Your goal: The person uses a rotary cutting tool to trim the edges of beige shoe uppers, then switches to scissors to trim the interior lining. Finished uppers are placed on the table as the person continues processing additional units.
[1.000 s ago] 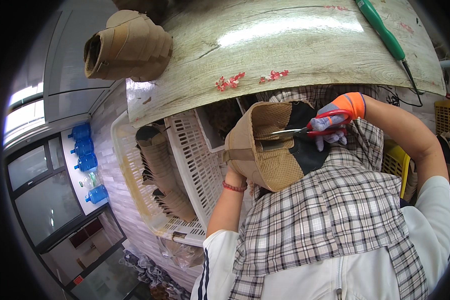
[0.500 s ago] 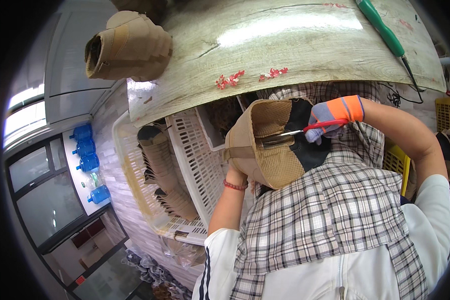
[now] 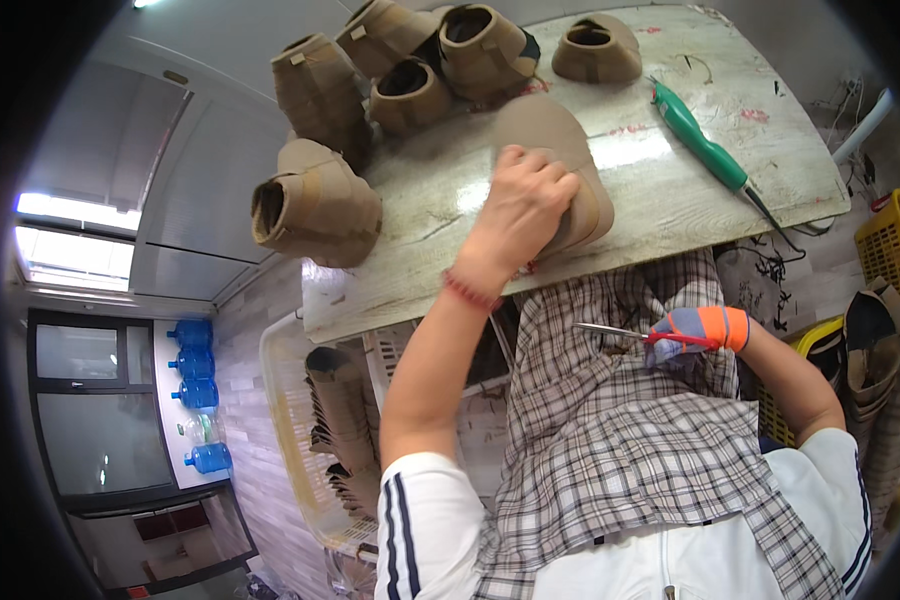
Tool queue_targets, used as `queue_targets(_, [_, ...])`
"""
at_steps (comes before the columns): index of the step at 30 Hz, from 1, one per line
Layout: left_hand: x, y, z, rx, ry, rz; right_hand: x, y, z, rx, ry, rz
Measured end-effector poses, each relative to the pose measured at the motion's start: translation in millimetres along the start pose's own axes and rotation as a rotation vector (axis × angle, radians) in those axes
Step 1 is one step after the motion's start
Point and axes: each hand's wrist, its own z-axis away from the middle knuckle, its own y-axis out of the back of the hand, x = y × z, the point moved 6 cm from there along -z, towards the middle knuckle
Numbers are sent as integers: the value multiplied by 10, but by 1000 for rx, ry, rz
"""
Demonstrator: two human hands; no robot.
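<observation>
My left hand (image 3: 532, 203), bare with a red beaded bracelet at the wrist, is closed on the near side of a tan fabric shoe upper (image 3: 555, 130). That upper is over the table near its front edge, slightly blurred, its rounded end pointing away from me. My right hand (image 3: 676, 335) wears a grey and orange glove and grips red-handled scissors (image 3: 615, 331) above my checked apron. The scissor blades point left and look closed together. Several more tan shoe uppers (image 3: 405, 95) stand at the table's far left, one (image 3: 325, 210) closer to me at the left edge.
A green-handled tool (image 3: 700, 135) with a thin metal shaft and cord lies at the right of the pale wooden table (image 3: 440, 235). Stacked uppers (image 3: 340, 410) fill a basket (image 3: 288, 400) below left. Yellow baskets (image 3: 885, 250) and more uppers (image 3: 875, 330) are at the right.
My left hand has carried the shoe upper from my lap up and forward over the table. The scissors have come out of the upper and moved down over the apron. My view has tilted up.
</observation>
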Motion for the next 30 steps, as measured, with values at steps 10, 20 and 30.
queue_targets(10, [-1653,1183,1501,752,813,-662,-6,10,384,174,50,-64])
queue_targets(20, [-2711,1172,1520,203,685,-138,-24,-37,155,269,194,160])
queue_targets(30, [-1896,2315,3478,1328,710,677,-741,154,484,729,-176,89])
